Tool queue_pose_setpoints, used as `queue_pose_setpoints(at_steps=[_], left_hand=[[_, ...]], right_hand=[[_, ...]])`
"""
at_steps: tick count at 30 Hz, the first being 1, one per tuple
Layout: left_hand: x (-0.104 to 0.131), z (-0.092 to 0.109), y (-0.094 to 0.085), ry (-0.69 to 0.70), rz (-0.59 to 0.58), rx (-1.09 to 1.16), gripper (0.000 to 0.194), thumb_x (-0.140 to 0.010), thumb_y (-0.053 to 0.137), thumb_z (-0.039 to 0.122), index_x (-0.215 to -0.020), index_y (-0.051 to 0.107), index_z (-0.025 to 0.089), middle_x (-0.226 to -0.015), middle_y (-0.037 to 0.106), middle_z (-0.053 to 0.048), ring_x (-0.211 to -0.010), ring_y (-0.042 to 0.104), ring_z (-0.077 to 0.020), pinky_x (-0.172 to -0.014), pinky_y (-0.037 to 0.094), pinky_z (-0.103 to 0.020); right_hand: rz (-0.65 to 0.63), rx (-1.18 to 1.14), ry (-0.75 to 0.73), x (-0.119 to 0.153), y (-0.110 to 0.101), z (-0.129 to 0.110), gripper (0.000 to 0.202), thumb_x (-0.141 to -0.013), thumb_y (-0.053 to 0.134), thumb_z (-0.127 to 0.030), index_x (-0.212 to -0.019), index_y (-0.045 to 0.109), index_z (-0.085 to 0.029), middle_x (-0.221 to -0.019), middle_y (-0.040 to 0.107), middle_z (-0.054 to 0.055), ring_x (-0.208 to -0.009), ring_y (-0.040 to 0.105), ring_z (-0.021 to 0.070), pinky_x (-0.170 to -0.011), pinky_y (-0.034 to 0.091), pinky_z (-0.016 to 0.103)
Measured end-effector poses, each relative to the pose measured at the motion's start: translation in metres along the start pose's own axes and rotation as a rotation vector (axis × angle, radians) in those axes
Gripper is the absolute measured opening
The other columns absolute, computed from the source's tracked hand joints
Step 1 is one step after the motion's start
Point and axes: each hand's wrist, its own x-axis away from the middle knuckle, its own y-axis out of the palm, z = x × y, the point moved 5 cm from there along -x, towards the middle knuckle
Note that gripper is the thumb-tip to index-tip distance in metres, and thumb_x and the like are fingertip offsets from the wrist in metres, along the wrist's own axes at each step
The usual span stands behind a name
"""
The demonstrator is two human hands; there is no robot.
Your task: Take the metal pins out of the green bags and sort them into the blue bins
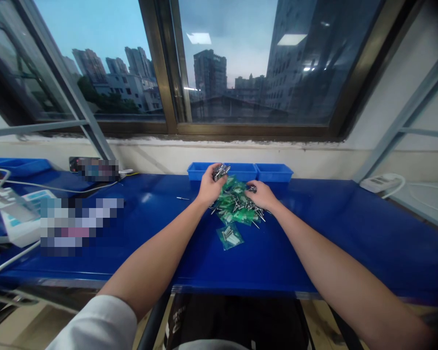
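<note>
The left hand (209,185) grasps a bunch of metal pins (221,171). The right hand (264,195) touches more pins; whether it grips them I can't tell. Between them, green packets (227,201) lie heaped mid-desk (277,265), blue trays (275,174) along the far edge.

In front I see a wide window (241,114) with a brown frame, and behind its glass stand tall buildings (209,73) under the pale sky (237,29). Grey metal posts (96,141) rise at both sides. On the right I notice a white power strip (381,183); on the left, a blue tray (25,168) and a dark device (74,165), which is partly blurred.
</note>
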Motion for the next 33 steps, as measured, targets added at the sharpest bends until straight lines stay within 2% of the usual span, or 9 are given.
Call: queue_pose_setpoints(at_steps=[5,9,12,20,23,25,29,31,33], left_hand=[[0.000,0.000,0.005,-0.004,0.047,0.105,0.048,-0.069,0.065,0.024,-0.113,0.049,0.019,-0.095,0.062,-0.004,-0.085,0.061,-0.0173,-0.081,0.048,-0.033],[0.006,-0.001,0.013,-0.036,0.008,0.043,0.046,-0.070,0.064,0.024,-0.114,0.049,0.019,-0.099,0.062,-0.005,-0.088,0.061,-0.0177,-0.083,0.048,-0.034],[0.011,-0.004,0.019,-0.076,-0.075,-0.075,0.043,-0.072,0.062,0.023,-0.114,0.051,0.018,-0.103,0.063,-0.005,-0.090,0.060,-0.0174,-0.086,0.047,-0.033],[0.024,0.007,0.030,0.036,-0.313,-0.424,0.028,-0.080,0.053,0.023,-0.106,0.063,0.019,-0.110,0.063,-0.005,-0.103,0.057,-0.0201,-0.097,0.040,-0.035],[0.031,0.011,0.039,0.063,-0.438,-0.555,0.034,-0.080,0.054,0.031,-0.110,0.062,0.019,-0.114,0.062,-0.008,-0.107,0.055,-0.0229,-0.099,0.039,-0.037],[0.034,0.011,0.042,0.051,-0.498,-0.647,0.050,-0.075,0.061,0.041,-0.118,0.058,0.017,-0.125,0.056,-0.012,-0.118,0.048,-0.0284,-0.103,0.033,-0.043],[0.030,0.011,0.032,-0.023,-0.537,-0.710,0.078,-0.069,0.062,0.057,-0.135,0.041,0.020,-0.145,0.032,-0.014,-0.135,0.024,-0.0344,-0.108,0.015,-0.054],[0.022,0.011,0.021,-0.035,-0.530,-0.681,0.073,-0.074,0.055,0.057,-0.136,0.039,0.022,-0.147,0.029,-0.013,-0.136,0.022,-0.0314,-0.109,0.015,-0.050],[0.014,0.010,0.009,-0.026,-0.533,-0.647,0.070,-0.073,0.056,0.055,-0.134,0.042,0.022,-0.144,0.035,-0.012,-0.134,0.028,-0.0296,-0.108,0.021,-0.045]], right_hand=[[-0.119,0.147,-0.118,0.005,0.007,-0.012,0.064,-0.074,0.056,-0.055,-0.125,0.050,-0.016,-0.129,0.050,0.014,-0.121,0.042,0.0318,-0.098,0.034,0.045],[-0.145,0.135,-0.109,0.007,0.006,-0.011,0.080,-0.071,0.059,-0.052,-0.138,0.032,-0.019,-0.140,0.039,0.014,-0.128,0.033,0.0338,-0.101,0.029,0.050],[-0.160,0.090,-0.129,0.007,0.005,-0.009,0.087,-0.069,0.062,-0.049,-0.142,0.025,-0.019,-0.142,0.036,0.015,-0.129,0.033,0.0334,-0.102,0.029,0.048],[-0.188,0.061,-0.217,0.010,0.001,-0.019,0.071,-0.068,0.064,-0.039,-0.133,0.042,-0.021,-0.131,0.050,0.011,-0.120,0.043,0.0335,-0.098,0.034,0.047],[-0.197,0.056,-0.191,0.011,-0.003,-0.019,0.076,-0.066,0.065,-0.039,-0.135,0.039,-0.021,-0.131,0.050,0.012,-0.121,0.042,0.0349,-0.098,0.032,0.048],[-0.216,0.063,-0.189,0.011,-0.006,-0.018,0.081,-0.064,0.067,-0.038,-0.137,0.036,-0.022,-0.133,0.047,0.011,-0.123,0.039,0.0355,-0.100,0.030,0.050],[-0.310,0.060,-0.195,0.013,-0.012,-0.016,0.092,-0.057,0.071,-0.045,-0.139,0.032,-0.028,-0.141,0.038,0.009,-0.130,0.030,0.0376,-0.102,0.025,0.056],[-0.345,0.060,-0.156,0.015,-0.017,-0.012,0.097,-0.056,0.072,-0.048,-0.141,0.030,-0.027,-0.146,0.031,0.011,-0.133,0.023,0.0388,-0.103,0.021,0.059],[-0.378,0.062,-0.124,0.016,-0.023,-0.009,0.100,-0.055,0.073,-0.048,-0.142,0.027,-0.027,-0.148,0.025,0.011,-0.135,0.018,0.0395,-0.104,0.020,0.060]])
